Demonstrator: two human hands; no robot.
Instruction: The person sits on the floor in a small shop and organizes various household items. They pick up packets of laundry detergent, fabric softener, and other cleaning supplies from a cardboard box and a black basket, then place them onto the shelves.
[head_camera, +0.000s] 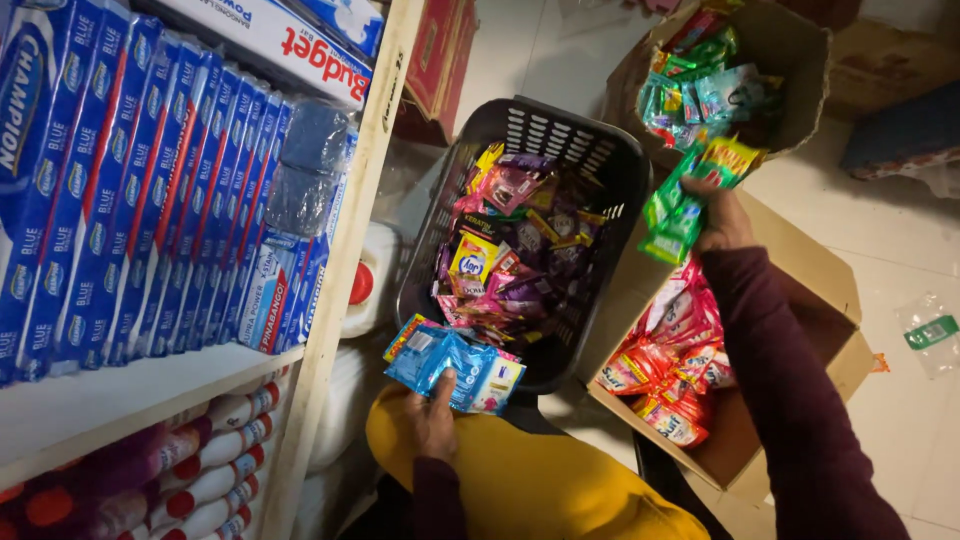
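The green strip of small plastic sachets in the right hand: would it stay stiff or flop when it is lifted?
The green strip of small plastic sachets probably flops: it already hangs bent below the right hand. It seems light, since one hand's grip holds it. The glossy film may be slippery.

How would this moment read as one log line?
left hand: holds blue sachets | right hand: holds green sachets | below: black basket, cardboard box
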